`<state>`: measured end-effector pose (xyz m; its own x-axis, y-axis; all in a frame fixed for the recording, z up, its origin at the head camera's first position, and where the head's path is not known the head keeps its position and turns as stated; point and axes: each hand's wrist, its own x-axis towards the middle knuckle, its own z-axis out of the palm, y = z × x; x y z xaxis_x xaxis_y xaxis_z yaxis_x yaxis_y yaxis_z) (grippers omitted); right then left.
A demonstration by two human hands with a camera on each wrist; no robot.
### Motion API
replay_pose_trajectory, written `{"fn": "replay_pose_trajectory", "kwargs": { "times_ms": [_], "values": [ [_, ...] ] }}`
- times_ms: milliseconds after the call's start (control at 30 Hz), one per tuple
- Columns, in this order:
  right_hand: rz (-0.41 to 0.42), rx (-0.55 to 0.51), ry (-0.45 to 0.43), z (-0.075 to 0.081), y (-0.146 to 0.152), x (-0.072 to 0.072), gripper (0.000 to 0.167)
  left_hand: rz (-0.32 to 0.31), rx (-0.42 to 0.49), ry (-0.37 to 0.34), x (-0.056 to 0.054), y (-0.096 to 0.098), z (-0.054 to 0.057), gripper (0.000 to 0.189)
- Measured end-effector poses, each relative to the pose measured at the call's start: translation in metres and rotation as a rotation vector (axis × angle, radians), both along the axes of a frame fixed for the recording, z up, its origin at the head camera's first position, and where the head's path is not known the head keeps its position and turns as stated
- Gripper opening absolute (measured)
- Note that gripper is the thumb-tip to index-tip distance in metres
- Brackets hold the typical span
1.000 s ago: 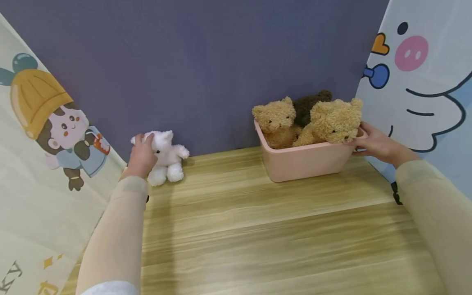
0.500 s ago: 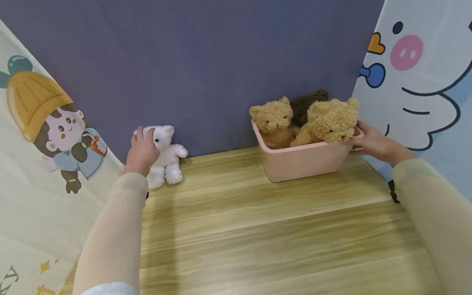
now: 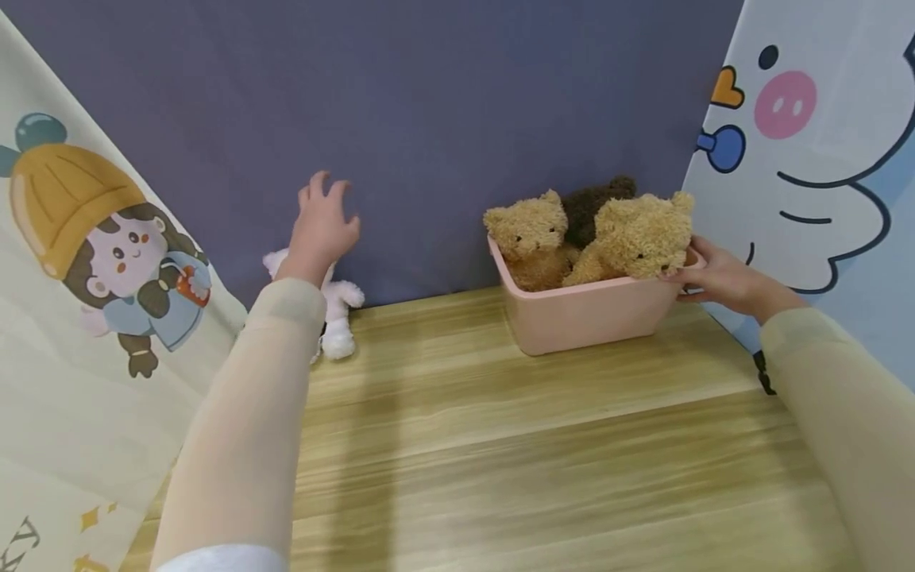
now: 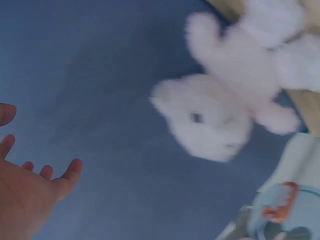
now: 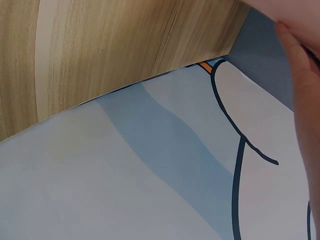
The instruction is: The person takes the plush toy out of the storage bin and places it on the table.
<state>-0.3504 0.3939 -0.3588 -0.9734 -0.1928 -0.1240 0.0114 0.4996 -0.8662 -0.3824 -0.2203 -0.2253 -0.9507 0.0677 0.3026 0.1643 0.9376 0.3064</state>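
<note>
A white teddy bear [image 3: 341, 300] sits upright against the back wall at the left. My left hand [image 3: 325, 222] is in the air above it, fingers spread and holding nothing; hand and wrist cover part of the bear in the head view. In the left wrist view the bear [image 4: 210, 110] appears whole, apart from the fingers. On the right stands a pink plastic bin [image 3: 589, 322]. My right hand [image 3: 723, 276] grips its right end at the rim. Two light brown teddy bears [image 3: 530, 230] and a dark brown plush toy [image 3: 584, 213], mostly hidden, are in the bin.
The wooden tabletop [image 3: 500, 445] runs up to a dark blue-grey back wall [image 3: 429, 143]. A cream panel with a cartoon child [image 3: 129, 246] flanks the left side, and a white and blue cartoon panel [image 3: 815, 214] the right.
My left hand has let go of the white bear's head and moved up and to the right. The white bear stays in place. My right hand and the bin have not moved.
</note>
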Motion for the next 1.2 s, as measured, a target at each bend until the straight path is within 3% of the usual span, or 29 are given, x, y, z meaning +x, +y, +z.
{"fn": "replay_pose_trajectory", "kwargs": {
  "times_ms": [133, 300, 433, 667, 1200],
  "values": [
    [-0.001, 0.005, -0.001, 0.0, 0.0, 0.0, 0.109, -0.044, 0.033, 0.029, 0.001, 0.037, 0.02, 0.06],
    [0.003, 0.001, -0.003, -0.001, 0.001, 0.001, 0.11, -0.09, 0.129, 0.065, 0.001, 0.081, 0.029, 0.054],
    [0.003, -0.016, -0.003, -0.002, 0.001, 0.002, 0.111, -0.122, 0.205, 0.068, 0.001, 0.116, 0.025, 0.05],
    [0.003, -0.022, -0.004, -0.001, 0.0, 0.003, 0.111, -0.22, 0.245, -0.014, 0.004, 0.176, 0.016, 0.055],
    [0.014, -0.009, -0.012, 0.001, 0.0, 0.002, 0.111, -0.381, 0.14, -0.171, 0.017, 0.291, 0.01, 0.071]
  ]
}}
